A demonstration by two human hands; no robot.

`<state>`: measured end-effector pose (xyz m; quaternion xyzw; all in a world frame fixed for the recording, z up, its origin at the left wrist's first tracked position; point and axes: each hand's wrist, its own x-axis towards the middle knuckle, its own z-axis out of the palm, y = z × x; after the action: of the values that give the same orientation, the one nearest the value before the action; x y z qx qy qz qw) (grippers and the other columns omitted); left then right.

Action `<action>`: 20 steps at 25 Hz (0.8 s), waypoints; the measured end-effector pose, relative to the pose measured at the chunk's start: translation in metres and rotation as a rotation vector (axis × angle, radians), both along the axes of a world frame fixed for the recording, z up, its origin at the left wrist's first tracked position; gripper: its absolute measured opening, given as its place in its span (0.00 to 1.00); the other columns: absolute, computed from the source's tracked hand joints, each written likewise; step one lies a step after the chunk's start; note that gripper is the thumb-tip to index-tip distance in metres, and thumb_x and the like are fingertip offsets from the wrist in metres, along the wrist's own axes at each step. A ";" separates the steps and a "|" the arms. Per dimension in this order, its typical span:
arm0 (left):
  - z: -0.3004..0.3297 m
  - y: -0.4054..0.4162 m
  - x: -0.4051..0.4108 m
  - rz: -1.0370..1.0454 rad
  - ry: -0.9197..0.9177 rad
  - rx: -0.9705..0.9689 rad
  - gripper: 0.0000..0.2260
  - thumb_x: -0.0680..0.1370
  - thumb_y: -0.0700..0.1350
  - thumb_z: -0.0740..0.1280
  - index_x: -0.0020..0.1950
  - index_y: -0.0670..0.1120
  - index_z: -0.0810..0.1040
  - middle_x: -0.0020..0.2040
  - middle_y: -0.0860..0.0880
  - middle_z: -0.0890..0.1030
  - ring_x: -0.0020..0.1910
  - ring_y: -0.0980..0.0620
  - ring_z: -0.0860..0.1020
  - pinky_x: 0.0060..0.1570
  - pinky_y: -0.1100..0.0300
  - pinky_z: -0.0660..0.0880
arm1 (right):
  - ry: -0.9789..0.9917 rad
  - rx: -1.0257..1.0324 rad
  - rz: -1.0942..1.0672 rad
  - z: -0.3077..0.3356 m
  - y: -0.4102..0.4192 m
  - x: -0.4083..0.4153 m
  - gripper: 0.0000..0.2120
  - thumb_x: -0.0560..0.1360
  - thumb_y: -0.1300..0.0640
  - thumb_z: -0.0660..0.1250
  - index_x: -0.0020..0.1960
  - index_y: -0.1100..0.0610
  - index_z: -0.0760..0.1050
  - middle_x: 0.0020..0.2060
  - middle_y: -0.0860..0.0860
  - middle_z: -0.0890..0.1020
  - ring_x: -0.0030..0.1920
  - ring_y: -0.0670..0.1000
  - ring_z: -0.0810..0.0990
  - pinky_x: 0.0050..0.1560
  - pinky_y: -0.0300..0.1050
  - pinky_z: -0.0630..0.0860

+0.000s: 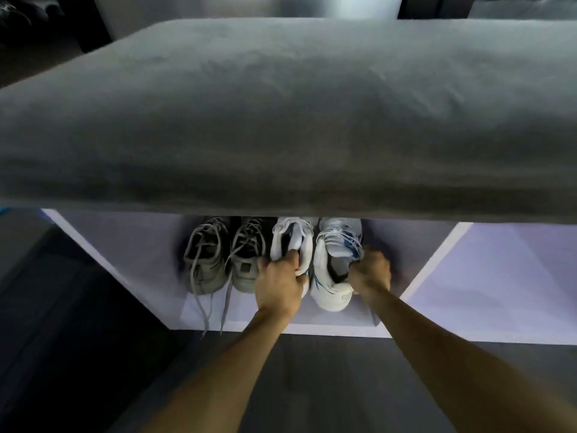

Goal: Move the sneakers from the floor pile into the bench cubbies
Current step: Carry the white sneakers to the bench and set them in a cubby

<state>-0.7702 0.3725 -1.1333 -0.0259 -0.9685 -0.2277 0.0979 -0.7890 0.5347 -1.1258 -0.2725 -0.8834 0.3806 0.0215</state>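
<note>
Inside the white bench cubby stand two grey-green sneakers side by side on the left, toes inward, laces trailing over the front edge. To their right sit two white sneakers with blue accents. My left hand grips the heel collar of the left white sneaker, thumb inside its opening. My right hand grips the collar of the right white sneaker from its right side, fingers tucked in. Both white shoes rest on the cubby floor, toes hidden under the cushion.
A thick grey seat cushion overhangs the bench and hides the cubby's back. A white divider separates a second cubby on the right. Dark grey floor lies in front of the bench.
</note>
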 end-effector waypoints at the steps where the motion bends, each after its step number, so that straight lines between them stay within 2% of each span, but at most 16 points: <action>1: -0.005 0.000 -0.007 -0.006 0.003 -0.016 0.08 0.74 0.50 0.67 0.47 0.48 0.71 0.41 0.46 0.81 0.49 0.42 0.73 0.38 0.55 0.64 | -0.010 -0.015 0.013 -0.005 0.001 -0.009 0.12 0.73 0.67 0.62 0.55 0.60 0.78 0.48 0.60 0.82 0.45 0.60 0.80 0.43 0.47 0.77; 3: -0.015 0.001 -0.021 -0.009 0.003 -0.042 0.08 0.74 0.51 0.67 0.46 0.49 0.70 0.41 0.46 0.81 0.48 0.40 0.74 0.40 0.55 0.65 | -0.021 -0.036 0.031 -0.015 0.004 -0.026 0.13 0.72 0.68 0.62 0.54 0.61 0.77 0.48 0.60 0.81 0.46 0.61 0.81 0.44 0.52 0.80; 6: -0.028 0.004 -0.035 0.020 0.021 -0.097 0.09 0.73 0.52 0.68 0.48 0.49 0.73 0.43 0.45 0.82 0.50 0.39 0.75 0.36 0.55 0.63 | -0.028 0.110 0.121 -0.027 0.013 -0.047 0.11 0.73 0.65 0.64 0.54 0.62 0.77 0.49 0.61 0.82 0.50 0.60 0.82 0.47 0.48 0.79; 8: -0.033 0.007 -0.039 0.031 0.009 -0.109 0.10 0.73 0.51 0.68 0.49 0.49 0.74 0.43 0.45 0.82 0.52 0.39 0.73 0.35 0.56 0.62 | -0.001 0.119 0.142 -0.032 0.018 -0.054 0.10 0.71 0.66 0.63 0.51 0.63 0.78 0.48 0.62 0.82 0.49 0.60 0.82 0.48 0.50 0.79; 10: -0.037 0.010 -0.041 0.021 -0.028 -0.107 0.10 0.73 0.51 0.69 0.50 0.49 0.74 0.44 0.45 0.82 0.53 0.39 0.72 0.37 0.56 0.63 | 0.007 0.129 0.161 -0.038 0.020 -0.056 0.08 0.70 0.65 0.65 0.49 0.63 0.78 0.46 0.62 0.83 0.48 0.60 0.82 0.46 0.49 0.79; 12: -0.041 0.013 -0.042 0.018 -0.076 -0.112 0.10 0.74 0.51 0.69 0.51 0.49 0.73 0.46 0.45 0.82 0.54 0.40 0.71 0.38 0.56 0.64 | -0.006 0.050 0.149 -0.041 0.021 -0.057 0.07 0.70 0.64 0.67 0.48 0.61 0.78 0.44 0.62 0.82 0.44 0.62 0.82 0.42 0.56 0.81; 13: -0.043 0.014 -0.041 0.016 -0.097 -0.133 0.11 0.74 0.51 0.69 0.53 0.49 0.73 0.47 0.45 0.82 0.54 0.41 0.71 0.38 0.56 0.64 | -0.025 -0.012 0.138 -0.041 0.020 -0.056 0.06 0.71 0.64 0.68 0.48 0.61 0.77 0.43 0.62 0.82 0.41 0.63 0.82 0.37 0.60 0.81; 14: -0.045 0.015 -0.041 0.008 -0.111 -0.157 0.12 0.74 0.51 0.69 0.54 0.49 0.73 0.48 0.45 0.82 0.55 0.41 0.71 0.38 0.56 0.63 | -0.043 -0.057 0.127 -0.040 0.019 -0.057 0.06 0.71 0.64 0.68 0.48 0.61 0.77 0.42 0.62 0.81 0.38 0.64 0.82 0.33 0.62 0.80; 15: -0.046 0.015 -0.040 -0.005 -0.125 -0.167 0.13 0.75 0.51 0.69 0.55 0.49 0.72 0.49 0.45 0.81 0.55 0.41 0.71 0.39 0.56 0.64 | -0.051 -0.072 0.133 -0.040 0.019 -0.058 0.06 0.72 0.64 0.68 0.49 0.61 0.77 0.43 0.62 0.81 0.39 0.64 0.82 0.33 0.62 0.80; 18: -0.046 0.009 -0.044 -0.051 -0.185 -0.106 0.15 0.75 0.51 0.68 0.58 0.48 0.70 0.52 0.44 0.81 0.54 0.40 0.73 0.41 0.55 0.66 | -0.026 0.081 0.262 -0.037 0.020 -0.060 0.16 0.72 0.62 0.67 0.59 0.59 0.75 0.54 0.60 0.81 0.55 0.60 0.79 0.54 0.52 0.77; 20: -0.041 0.004 -0.047 -0.092 -0.227 -0.084 0.18 0.74 0.53 0.69 0.59 0.49 0.70 0.54 0.46 0.80 0.54 0.41 0.75 0.42 0.54 0.70 | 0.003 0.194 0.379 -0.030 0.022 -0.058 0.23 0.73 0.63 0.64 0.67 0.55 0.69 0.60 0.58 0.78 0.61 0.58 0.76 0.60 0.46 0.71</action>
<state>-0.8167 0.3764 -1.1746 -0.0487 -0.9797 -0.1929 -0.0239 -0.8471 0.5563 -1.1554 -0.0973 -0.9513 0.2916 -0.0230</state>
